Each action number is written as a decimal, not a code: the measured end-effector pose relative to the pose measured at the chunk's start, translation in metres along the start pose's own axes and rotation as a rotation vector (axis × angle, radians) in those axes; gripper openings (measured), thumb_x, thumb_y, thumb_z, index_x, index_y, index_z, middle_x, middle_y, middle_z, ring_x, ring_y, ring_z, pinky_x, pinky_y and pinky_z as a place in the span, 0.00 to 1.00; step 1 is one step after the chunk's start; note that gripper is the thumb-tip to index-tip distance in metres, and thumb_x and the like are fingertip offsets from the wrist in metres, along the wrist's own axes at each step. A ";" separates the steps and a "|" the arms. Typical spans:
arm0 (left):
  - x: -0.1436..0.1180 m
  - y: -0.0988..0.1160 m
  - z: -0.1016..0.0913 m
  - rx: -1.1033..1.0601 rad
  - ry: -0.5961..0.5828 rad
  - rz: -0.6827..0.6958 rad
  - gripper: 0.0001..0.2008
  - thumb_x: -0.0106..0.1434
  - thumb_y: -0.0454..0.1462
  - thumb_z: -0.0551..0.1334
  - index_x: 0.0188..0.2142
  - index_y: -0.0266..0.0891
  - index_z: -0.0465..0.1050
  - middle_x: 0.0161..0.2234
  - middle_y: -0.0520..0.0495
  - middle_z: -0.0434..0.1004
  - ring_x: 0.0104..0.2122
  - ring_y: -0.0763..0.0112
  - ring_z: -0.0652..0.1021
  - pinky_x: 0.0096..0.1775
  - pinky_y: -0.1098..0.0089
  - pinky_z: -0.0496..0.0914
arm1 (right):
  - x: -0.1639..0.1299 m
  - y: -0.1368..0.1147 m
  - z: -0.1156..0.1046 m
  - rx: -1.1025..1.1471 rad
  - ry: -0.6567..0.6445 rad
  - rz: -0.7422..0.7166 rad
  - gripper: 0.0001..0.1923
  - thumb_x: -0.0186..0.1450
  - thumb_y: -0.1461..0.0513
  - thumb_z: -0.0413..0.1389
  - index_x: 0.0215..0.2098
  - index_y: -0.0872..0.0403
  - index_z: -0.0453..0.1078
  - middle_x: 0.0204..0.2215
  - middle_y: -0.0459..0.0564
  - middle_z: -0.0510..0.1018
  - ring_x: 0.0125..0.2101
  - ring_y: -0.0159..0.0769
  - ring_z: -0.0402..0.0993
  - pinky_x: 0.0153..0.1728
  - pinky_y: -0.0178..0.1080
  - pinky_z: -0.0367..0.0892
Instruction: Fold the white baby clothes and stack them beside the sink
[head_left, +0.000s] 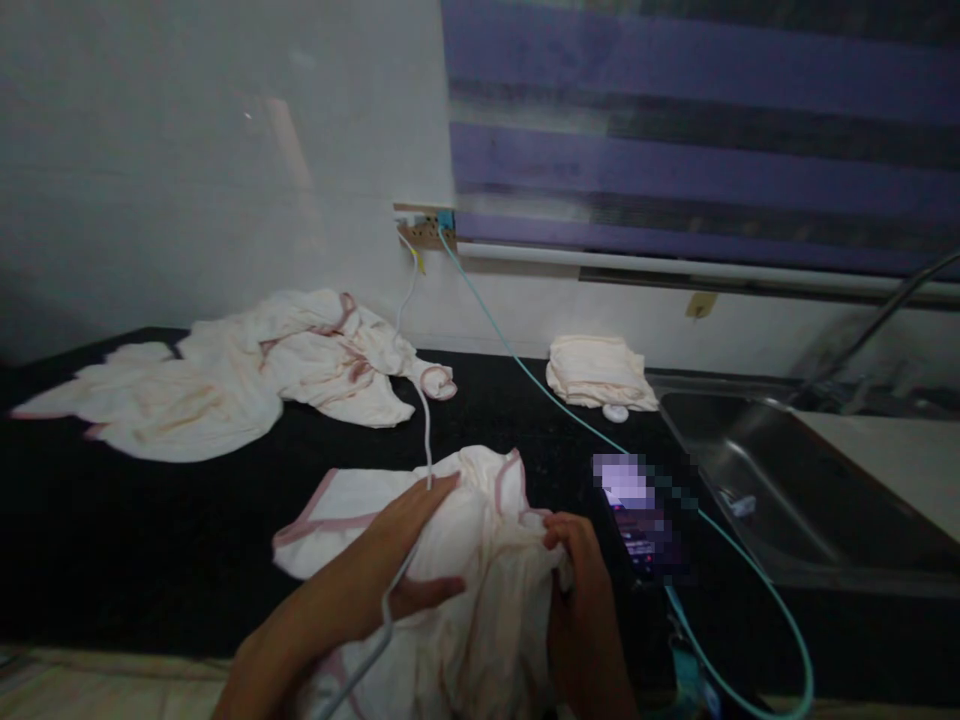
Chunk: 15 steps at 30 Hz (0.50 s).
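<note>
A white garment with pink trim (pixel 480 560) lies crumpled at the near edge of a black countertop (pixel 150 540). My left hand (pixel 405 560) rests flat on it, fingers spread, with a white cable (pixel 424 420) draped over the wrist. My right hand (pixel 581 580) pinches a fold of the same garment at its right side.
A loose pile of similar white garments (pixel 232 375) lies at the back left. A folded stack (pixel 600 372) sits near the wall. A phone (pixel 637 515) on a teal cable (pixel 525 375) lies right of my hands. A steel sink (pixel 787 480) is at right.
</note>
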<state>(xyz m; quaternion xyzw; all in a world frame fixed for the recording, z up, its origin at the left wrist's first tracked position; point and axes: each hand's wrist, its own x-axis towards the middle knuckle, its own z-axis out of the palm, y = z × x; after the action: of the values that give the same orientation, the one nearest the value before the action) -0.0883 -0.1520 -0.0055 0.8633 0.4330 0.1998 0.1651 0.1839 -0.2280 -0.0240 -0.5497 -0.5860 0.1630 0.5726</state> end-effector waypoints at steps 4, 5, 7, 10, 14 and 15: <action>-0.021 -0.022 0.009 0.007 0.224 -0.178 0.58 0.58 0.54 0.73 0.77 0.43 0.44 0.74 0.28 0.56 0.69 0.40 0.67 0.67 0.42 0.67 | -0.001 0.002 0.000 0.002 -0.013 0.001 0.11 0.76 0.53 0.54 0.44 0.51 0.74 0.47 0.53 0.79 0.48 0.43 0.79 0.48 0.45 0.77; -0.023 -0.026 0.011 -0.008 0.279 -0.196 0.57 0.57 0.53 0.74 0.76 0.41 0.45 0.73 0.26 0.58 0.69 0.39 0.68 0.66 0.42 0.68 | -0.001 0.002 0.001 0.002 -0.014 0.005 0.13 0.76 0.52 0.56 0.48 0.52 0.74 0.49 0.53 0.79 0.48 0.42 0.78 0.49 0.46 0.77; -0.022 -0.031 0.015 -0.087 0.443 -0.196 0.50 0.56 0.53 0.74 0.69 0.39 0.52 0.68 0.24 0.66 0.65 0.42 0.74 0.63 0.42 0.72 | -0.001 0.001 0.001 -0.005 -0.013 0.016 0.17 0.75 0.52 0.59 0.55 0.53 0.73 0.53 0.53 0.78 0.49 0.41 0.78 0.50 0.49 0.77; -0.022 -0.032 0.018 -0.220 0.730 -0.235 0.31 0.57 0.54 0.72 0.48 0.44 0.58 0.55 0.33 0.78 0.53 0.51 0.83 0.56 0.46 0.78 | -0.001 -0.001 0.001 -0.029 0.002 0.047 0.19 0.75 0.52 0.60 0.59 0.52 0.72 0.57 0.55 0.76 0.51 0.42 0.77 0.52 0.50 0.77; -0.034 -0.033 0.018 -0.065 0.660 -0.316 0.22 0.63 0.58 0.66 0.32 0.44 0.68 0.48 0.40 0.81 0.53 0.50 0.82 0.58 0.48 0.78 | 0.000 -0.002 0.000 -0.068 0.028 0.104 0.20 0.75 0.52 0.60 0.60 0.52 0.71 0.57 0.55 0.76 0.51 0.42 0.77 0.52 0.51 0.77; -0.039 -0.033 0.018 -0.019 0.635 -0.298 0.22 0.64 0.59 0.64 0.32 0.44 0.73 0.49 0.40 0.82 0.53 0.50 0.82 0.58 0.49 0.78 | 0.000 -0.003 0.000 -0.075 0.031 0.121 0.20 0.75 0.52 0.60 0.59 0.53 0.71 0.57 0.54 0.76 0.51 0.42 0.77 0.52 0.50 0.77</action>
<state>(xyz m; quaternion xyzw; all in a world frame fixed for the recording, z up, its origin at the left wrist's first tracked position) -0.1229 -0.1673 -0.0443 0.6837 0.5823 0.4362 0.0576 0.1825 -0.2287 -0.0221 -0.6075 -0.5485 0.1668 0.5498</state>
